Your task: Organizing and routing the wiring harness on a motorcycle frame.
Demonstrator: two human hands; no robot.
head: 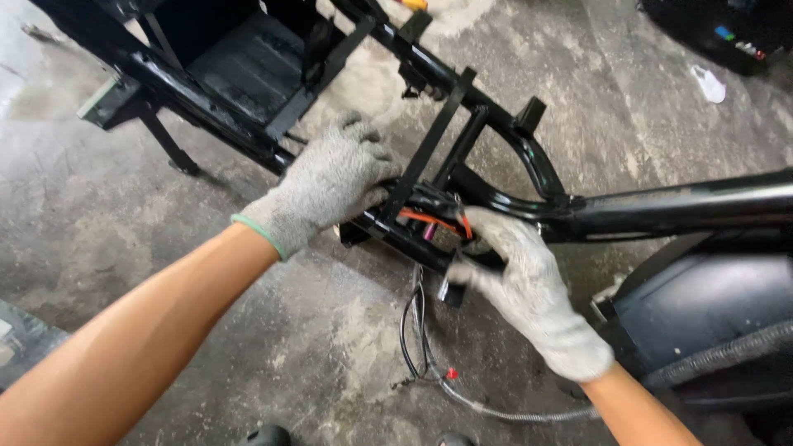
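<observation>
Gripping the black frame [462, 149], left hand [330, 182] closes on a crossbar; right hand [529, 289] pinches wires [429, 221]; open concrete floor [314, 347] at six o'clock.

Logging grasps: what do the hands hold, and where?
Left hand grips the black frame at its lower tube; right hand pinches the wire bundle there.

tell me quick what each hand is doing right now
Left hand: gloved, fingers curled onto the black metal frame, gripping it.
Right hand: gloved, fingers pinched at the orange wires on the frame.
</observation>
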